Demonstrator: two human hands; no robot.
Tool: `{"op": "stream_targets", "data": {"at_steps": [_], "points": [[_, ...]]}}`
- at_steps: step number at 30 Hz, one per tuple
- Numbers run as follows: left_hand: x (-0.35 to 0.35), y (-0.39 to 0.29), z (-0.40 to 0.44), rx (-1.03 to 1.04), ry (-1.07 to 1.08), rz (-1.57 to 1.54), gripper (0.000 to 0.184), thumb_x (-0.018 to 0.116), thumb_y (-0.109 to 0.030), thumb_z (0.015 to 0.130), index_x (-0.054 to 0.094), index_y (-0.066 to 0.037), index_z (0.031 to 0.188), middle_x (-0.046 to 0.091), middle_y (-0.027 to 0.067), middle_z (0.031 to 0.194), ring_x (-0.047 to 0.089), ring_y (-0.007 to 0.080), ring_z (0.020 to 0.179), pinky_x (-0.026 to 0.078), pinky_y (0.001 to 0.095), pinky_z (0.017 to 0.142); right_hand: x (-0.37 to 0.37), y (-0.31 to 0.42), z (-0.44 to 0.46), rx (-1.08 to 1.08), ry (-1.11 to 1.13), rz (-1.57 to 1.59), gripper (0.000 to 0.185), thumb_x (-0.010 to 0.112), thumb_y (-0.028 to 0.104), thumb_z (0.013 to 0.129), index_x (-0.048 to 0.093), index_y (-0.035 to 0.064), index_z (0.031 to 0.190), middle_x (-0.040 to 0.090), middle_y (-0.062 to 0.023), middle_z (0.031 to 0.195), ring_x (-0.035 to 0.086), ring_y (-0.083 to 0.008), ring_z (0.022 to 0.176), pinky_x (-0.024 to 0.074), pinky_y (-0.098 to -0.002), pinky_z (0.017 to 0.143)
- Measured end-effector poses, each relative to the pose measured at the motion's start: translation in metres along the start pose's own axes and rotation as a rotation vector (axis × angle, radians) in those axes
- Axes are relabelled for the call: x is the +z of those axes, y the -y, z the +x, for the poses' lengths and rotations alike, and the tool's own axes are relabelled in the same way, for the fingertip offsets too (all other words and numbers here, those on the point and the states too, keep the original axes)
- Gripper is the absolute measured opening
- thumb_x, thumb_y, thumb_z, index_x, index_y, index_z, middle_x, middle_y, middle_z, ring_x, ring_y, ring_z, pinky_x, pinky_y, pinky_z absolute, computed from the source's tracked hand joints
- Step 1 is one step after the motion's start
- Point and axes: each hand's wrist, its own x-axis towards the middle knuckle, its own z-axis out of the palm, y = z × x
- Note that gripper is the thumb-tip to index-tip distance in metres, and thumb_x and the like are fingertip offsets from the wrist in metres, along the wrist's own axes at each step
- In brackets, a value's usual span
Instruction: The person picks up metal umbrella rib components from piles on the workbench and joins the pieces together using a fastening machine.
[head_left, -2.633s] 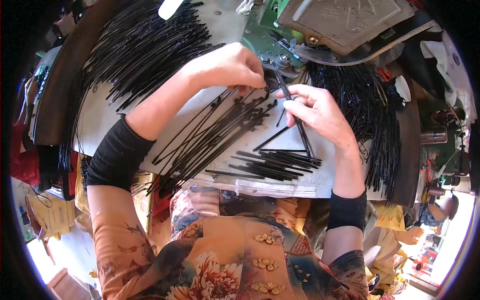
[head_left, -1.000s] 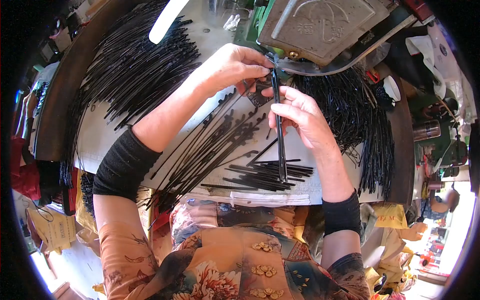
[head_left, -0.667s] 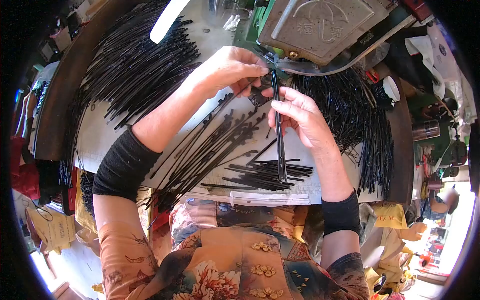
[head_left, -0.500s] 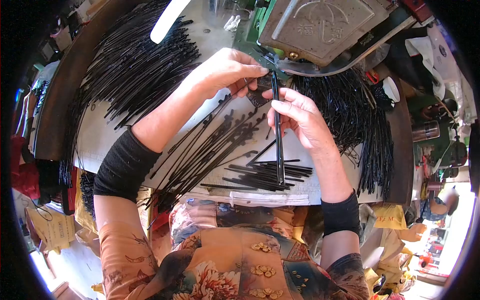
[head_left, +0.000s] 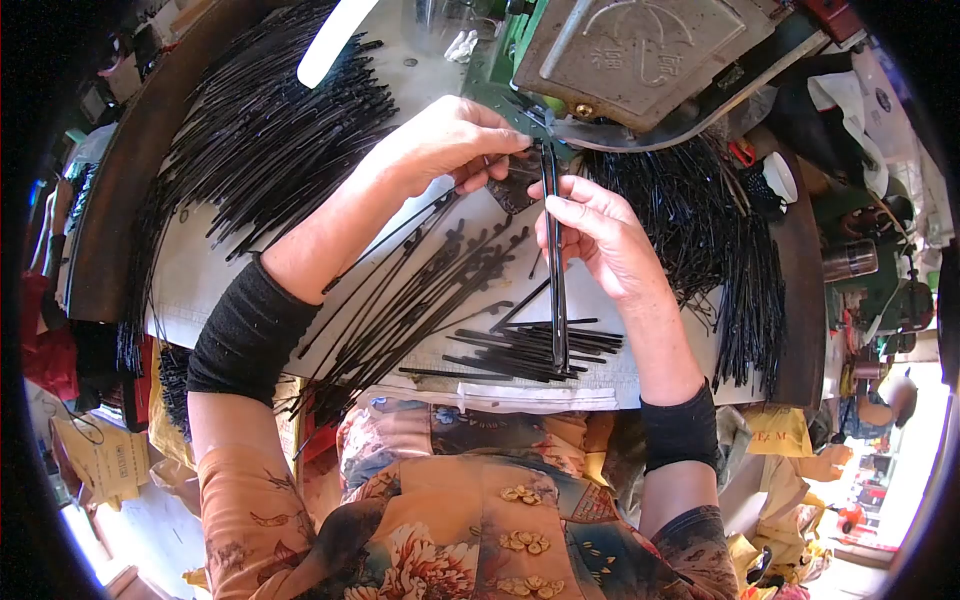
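Both hands meet under the head of a machine (head_left: 650, 60) whose plate bears a raised umbrella emblem. My left hand (head_left: 465, 145) is closed, thumb and fingertips pinching the end of a thin black rib (head_left: 425, 210) that runs down to the left. In my right hand (head_left: 595, 230), long dark channel-shaped umbrella ribs (head_left: 557, 270) hang almost upright between thumb and fingers. Their top ends are close to my left fingertips, by the machine's curved metal guard (head_left: 640, 145). The exact joint between the pieces is too small to make out.
Bundles of black ribs lie at the left (head_left: 280, 120) and right (head_left: 690, 220) of the white table (head_left: 240, 285). Loose jointed ribs (head_left: 420, 290) and short black rods (head_left: 520, 350) lie nearer me. A white lamp tube (head_left: 335, 45) juts in above.
The ribs in my right hand have spread slightly apart at their upper ends. My left fingertips have shifted a little, and both hands keep their holds.
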Motion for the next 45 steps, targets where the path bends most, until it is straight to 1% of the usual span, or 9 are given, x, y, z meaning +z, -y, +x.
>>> {"op": "stream_targets", "data": {"at_steps": [3,9,18,21,24,27,30,39,45], "points": [[-0.0005,-0.0014,-0.0019,0.002,0.014,-0.028,0.024,0.061,-0.025,0.083,0.063,-0.001,0.08,0.058,0.0038,0.063,0.045,0.0072,0.038,0.031,0.0211,0.037,-0.0003,0.0002,0.0,-0.002,-0.017,-0.017,0.032,0.056,0.025,0.087,0.054,0.0023,0.109,0.061,-0.0046,0.076,0.059,-0.0099,0.059,0.0479,-0.0216,0.051],[-0.0029,0.0017,0.0017,0.011,0.037,0.011,0.023,0.061,-0.024,0.082,0.062,-0.001,0.078,0.058,0.004,0.063,0.045,0.0077,0.038,0.031,0.0208,0.037,-0.0001,0.0005,0.0008,-0.001,-0.065,-0.043,0.03,0.059,0.025,0.085,0.057,0.0034,0.105,0.061,-0.0032,0.072,0.058,-0.009,0.058,0.0466,-0.0212,0.051],[-0.001,-0.0037,-0.0006,0.012,0.025,-0.001,0.025,0.062,-0.024,0.082,0.064,0.001,0.082,0.056,0.0038,0.06,0.045,0.0076,0.038,0.03,0.0209,0.036,-0.0008,-0.0016,0.003,-0.015,-0.089,-0.041,0.026,0.058,0.024,0.084,0.058,0.0051,0.101,0.06,-0.0017,0.07,0.056,-0.0075,0.057,0.0441,-0.0202,0.049],[-0.0009,-0.003,-0.001,0.012,0.028,-0.003,0.025,0.061,-0.025,0.083,0.064,0.001,0.083,0.056,0.0037,0.06,0.046,0.0084,0.037,0.032,0.0211,0.036,0.0012,-0.0012,0.0031,-0.016,-0.101,-0.039,0.026,0.059,0.024,0.084,0.058,0.0048,0.101,0.06,-0.0016,0.069,0.056,-0.0076,0.057,0.0438,-0.02,0.049],[0.0012,-0.0044,-0.0032,-0.003,0.031,0.002,0.026,0.06,-0.026,0.084,0.064,0.0,0.084,0.059,0.005,0.062,0.052,0.0104,0.041,0.039,0.0209,0.039,0.0016,-0.0022,0.0037,-0.028,-0.098,-0.024,0.025,0.059,0.023,0.084,0.057,0.0045,0.102,0.06,-0.0016,0.069,0.056,-0.0077,0.057,0.0438,-0.0195,0.049],[0.0062,-0.0054,-0.0074,-0.014,0.064,-0.025,0.028,0.058,-0.027,0.086,0.064,0.0,0.086,0.062,0.0071,0.067,0.059,0.0133,0.049,0.045,0.0214,0.043,0.002,-0.003,0.004,-0.04,-0.09,-0.008,0.025,0.059,0.022,0.084,0.056,0.0044,0.102,0.06,-0.0018,0.069,0.057,-0.0079,0.057,0.0438,-0.0192,0.048],[0.0052,-0.0027,-0.0067,-0.027,0.123,-0.073,0.029,0.057,-0.028,0.087,0.063,0.0,0.088,0.064,0.009,0.073,0.063,0.0153,0.057,0.05,0.0222,0.048,0.0018,-0.0048,0.0043,-0.042,-0.1,-0.006,0.025,0.059,0.022,0.084,0.056,0.0045,0.101,0.06,-0.0022,0.07,0.057,-0.0079,0.057,0.0437,-0.0192,0.047],[0.0039,-0.0015,-0.0075,-0.042,0.176,-0.141,0.028,0.057,-0.025,0.087,0.061,0.001,0.095,0.065,0.0103,0.08,0.065,0.0162,0.063,0.052,0.023,0.05,0.0032,-0.0042,0.004,-0.058,-0.116,-0.015,0.024,0.059,0.023,0.084,0.055,0.0051,0.099,0.06,-0.0029,0.07,0.057,-0.008,0.056,0.043,-0.0193,0.046],[0.0053,0.0,-0.0065,-0.048,0.164,-0.161,0.028,0.058,-0.026,0.087,0.062,0.001,0.095,0.065,0.0099,0.079,0.065,0.0157,0.06,0.052,0.0218,0.048,0.0031,-0.0036,0.0054,-0.065,-0.107,-0.022,0.024,0.059,0.022,0.084,0.054,0.0049,0.099,0.06,-0.0031,0.07,0.056,-0.0087,0.055,0.0429,-0.0193,0.047]]}}
